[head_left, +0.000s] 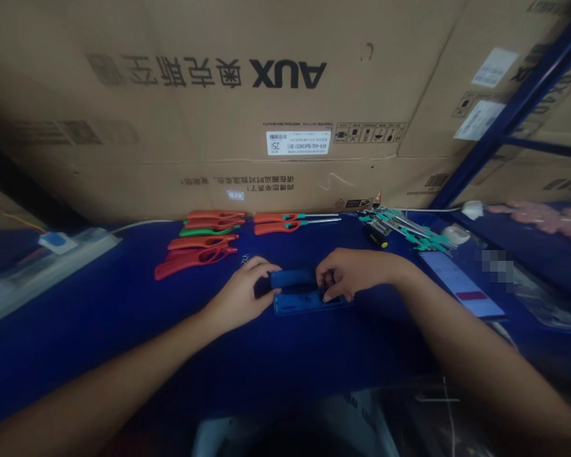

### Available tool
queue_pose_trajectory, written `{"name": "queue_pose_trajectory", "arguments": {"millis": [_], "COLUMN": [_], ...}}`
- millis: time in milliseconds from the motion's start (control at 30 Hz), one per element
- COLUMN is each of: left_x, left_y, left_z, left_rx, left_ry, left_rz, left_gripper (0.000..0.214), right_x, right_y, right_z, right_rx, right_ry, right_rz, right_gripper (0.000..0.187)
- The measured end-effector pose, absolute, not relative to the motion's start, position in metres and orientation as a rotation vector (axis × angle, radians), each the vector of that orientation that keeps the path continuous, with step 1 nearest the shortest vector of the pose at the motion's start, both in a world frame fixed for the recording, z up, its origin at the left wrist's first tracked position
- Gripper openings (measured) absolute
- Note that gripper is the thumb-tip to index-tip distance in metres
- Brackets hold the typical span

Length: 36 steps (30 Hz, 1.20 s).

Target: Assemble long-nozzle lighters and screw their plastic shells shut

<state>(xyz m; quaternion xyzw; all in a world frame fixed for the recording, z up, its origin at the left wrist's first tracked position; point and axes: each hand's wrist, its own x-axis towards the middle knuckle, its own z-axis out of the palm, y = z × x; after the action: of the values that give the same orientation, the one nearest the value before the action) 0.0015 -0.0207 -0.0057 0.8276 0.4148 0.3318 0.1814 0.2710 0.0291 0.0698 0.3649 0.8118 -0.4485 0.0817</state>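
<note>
Two blue lighter casing halves lie side by side on the blue table, the far half (292,277) behind the near half (297,303). My left hand (245,291) is bent round their left ends. Its fingertips are at the far half and its thumb at the corner of the near one. Over the right end of the near half, my right hand (349,274) has its fingers curled in a pinch. Whatever lies between those fingertips is too small and dark to make out. The right ends of both halves are partly hidden by this hand.
Red and green lighter casings (197,256) lie at the back left, beside two orange lighters (278,226) with metal rods. A pile of rods with teal parts (409,231) and a screwdriver (378,238) lie right. A phone (461,285) lies nearby. A cardboard wall (219,127) stands behind.
</note>
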Motion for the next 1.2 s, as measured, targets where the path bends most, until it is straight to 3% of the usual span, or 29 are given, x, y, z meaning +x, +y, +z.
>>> {"name": "queue_pose_trajectory", "arguments": {"millis": [133, 367, 800, 1100, 1200], "left_x": [0.002, 0.007, 0.004, 0.0, 0.0], "left_y": [-0.025, -0.034, -0.027, -0.02, -0.02], "left_z": [-0.002, 0.009, 0.002, -0.002, -0.002], "left_rx": [2.387, 2.525, 2.513, 2.491, 2.489], "left_ry": [1.16, 1.155, 1.072, 1.132, 1.148], "left_rz": [0.948, 0.908, 0.911, 0.988, 0.959], "left_gripper": [0.033, 0.022, 0.024, 0.018, 0.018], "right_x": [0.273, 0.273, 0.267, 0.262, 0.265], "right_y": [0.031, 0.033, 0.036, 0.037, 0.035], "right_z": [0.068, 0.066, 0.057, 0.059, 0.053], "right_rx": [1.144, 1.107, 1.083, 1.079, 1.035], "right_ry": [2.439, 2.808, 2.926, 2.925, 2.989], "right_rz": [-1.314, -0.754, -0.605, -0.39, -0.456], "right_gripper": [0.024, 0.03, 0.005, 0.006, 0.01]}}
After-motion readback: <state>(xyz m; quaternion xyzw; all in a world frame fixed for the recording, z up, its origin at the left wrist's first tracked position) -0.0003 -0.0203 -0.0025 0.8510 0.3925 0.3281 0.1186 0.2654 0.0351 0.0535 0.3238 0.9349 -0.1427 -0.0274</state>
